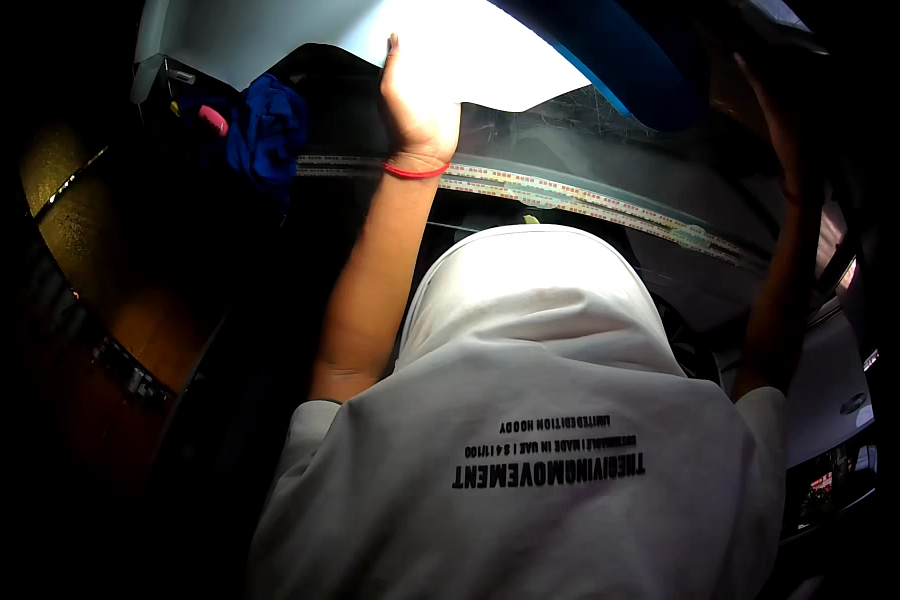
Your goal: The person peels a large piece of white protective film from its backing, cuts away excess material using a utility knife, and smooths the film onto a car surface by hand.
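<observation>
A white sheet (270, 35), partly washed out by glare, spreads across the top of the view. My left hand (420, 110), with a red band at the wrist, is at its lower edge. The thumb points up and lies over the sheet, while the other fingers are lost behind it or in the glare. At the upper right my right hand (785, 120) is in deep shadow. Its thumb sticks up, but the remaining fingers and whatever they touch are too dark to make out. A curved blue piece (620, 60) runs between the two hands.
Below the sheet, a long strip with ruler-like markings (570, 195) crosses a dark surface. Crumpled blue cloth (265, 130) and a pink item (213, 120) are at the upper left. A pale panel with a handle (830, 390) stands at the right.
</observation>
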The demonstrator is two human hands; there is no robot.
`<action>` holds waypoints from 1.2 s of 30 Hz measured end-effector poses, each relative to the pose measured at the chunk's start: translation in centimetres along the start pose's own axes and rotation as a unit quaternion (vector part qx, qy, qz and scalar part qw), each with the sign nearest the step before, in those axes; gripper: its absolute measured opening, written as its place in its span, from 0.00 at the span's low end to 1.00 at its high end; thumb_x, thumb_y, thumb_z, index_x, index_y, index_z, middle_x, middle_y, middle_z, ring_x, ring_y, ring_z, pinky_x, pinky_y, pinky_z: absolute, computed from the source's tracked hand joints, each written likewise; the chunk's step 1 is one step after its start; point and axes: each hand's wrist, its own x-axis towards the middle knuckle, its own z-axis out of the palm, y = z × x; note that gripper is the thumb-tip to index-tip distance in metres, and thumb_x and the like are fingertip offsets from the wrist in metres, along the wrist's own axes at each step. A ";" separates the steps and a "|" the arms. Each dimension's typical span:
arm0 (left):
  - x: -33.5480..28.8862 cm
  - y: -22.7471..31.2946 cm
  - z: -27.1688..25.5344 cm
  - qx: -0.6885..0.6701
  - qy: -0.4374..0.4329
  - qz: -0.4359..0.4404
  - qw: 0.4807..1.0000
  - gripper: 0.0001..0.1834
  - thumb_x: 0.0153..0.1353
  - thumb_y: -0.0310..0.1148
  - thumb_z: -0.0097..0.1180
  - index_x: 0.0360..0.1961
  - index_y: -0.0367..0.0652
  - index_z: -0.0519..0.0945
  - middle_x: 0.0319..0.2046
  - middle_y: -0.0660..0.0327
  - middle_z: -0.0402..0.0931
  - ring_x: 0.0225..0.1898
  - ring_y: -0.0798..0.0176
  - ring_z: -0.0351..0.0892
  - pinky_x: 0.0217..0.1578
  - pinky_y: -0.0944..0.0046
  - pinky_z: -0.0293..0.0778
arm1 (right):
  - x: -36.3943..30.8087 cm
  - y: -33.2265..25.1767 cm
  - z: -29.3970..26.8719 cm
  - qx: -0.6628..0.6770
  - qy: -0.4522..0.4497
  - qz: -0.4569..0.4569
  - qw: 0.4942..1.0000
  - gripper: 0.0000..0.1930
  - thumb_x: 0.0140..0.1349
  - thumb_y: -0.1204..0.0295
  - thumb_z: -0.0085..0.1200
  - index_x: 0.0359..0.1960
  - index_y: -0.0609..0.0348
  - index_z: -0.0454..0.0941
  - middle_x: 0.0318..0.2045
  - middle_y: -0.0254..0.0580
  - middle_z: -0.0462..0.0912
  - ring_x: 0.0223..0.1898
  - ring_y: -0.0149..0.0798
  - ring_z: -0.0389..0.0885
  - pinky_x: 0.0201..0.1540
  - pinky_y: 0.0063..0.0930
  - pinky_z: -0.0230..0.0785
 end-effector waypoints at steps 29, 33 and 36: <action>-2.7 2.7 -1.5 0.153 0.056 -0.077 0.984 0.28 0.76 0.43 0.49 0.67 0.32 0.68 0.61 0.47 0.75 0.65 0.50 0.74 0.70 0.50 0.67 | 2.0 0.6 -1.1 0.192 -0.076 -0.050 0.977 0.19 0.63 0.59 0.69 0.53 0.52 0.83 0.43 0.42 0.86 0.41 0.42 0.86 0.43 0.35 0.79; -4.4 1.4 -3.0 0.263 0.085 0.103 0.956 0.21 0.76 0.36 0.51 0.64 0.36 0.73 0.57 0.50 0.80 0.58 0.56 0.80 0.61 0.56 0.74 | -0.3 2.3 1.7 0.235 -0.069 0.020 0.969 0.18 0.67 0.61 0.65 0.54 0.52 0.81 0.43 0.41 0.86 0.41 0.39 0.86 0.43 0.34 0.80; -5.1 0.8 -2.7 0.419 0.048 0.158 0.893 0.18 0.76 0.35 0.52 0.60 0.36 0.76 0.55 0.54 0.81 0.56 0.62 0.80 0.58 0.62 0.76 | -1.3 2.8 2.4 0.139 -0.064 -0.021 0.988 0.17 0.67 0.62 0.66 0.53 0.53 0.81 0.42 0.41 0.86 0.41 0.40 0.86 0.43 0.34 0.79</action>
